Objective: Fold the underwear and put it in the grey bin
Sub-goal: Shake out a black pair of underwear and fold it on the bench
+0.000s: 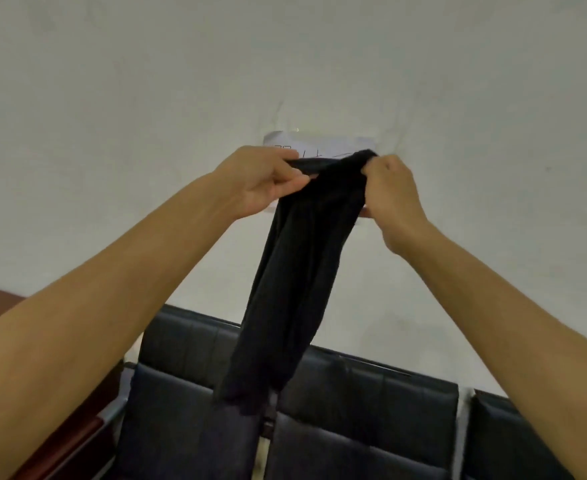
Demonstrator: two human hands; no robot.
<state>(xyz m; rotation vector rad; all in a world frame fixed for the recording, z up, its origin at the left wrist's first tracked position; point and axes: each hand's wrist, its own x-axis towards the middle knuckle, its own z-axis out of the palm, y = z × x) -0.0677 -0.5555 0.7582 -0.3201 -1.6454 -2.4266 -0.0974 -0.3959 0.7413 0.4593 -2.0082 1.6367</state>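
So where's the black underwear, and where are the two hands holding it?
black underwear [295,278]: head view, middle of the hanging cloth.
left hand [262,181]: head view, back of the hand, gripping the top edge.
right hand [394,188]: head view, back of the hand, gripping the top edge.

one head-worn wide-angle view, looking forward and slightly up along both raised forearms, close to the hands. it faces a pale wall [319,64]; black padded chair backs [354,410] fill the lower edge, seen from above.
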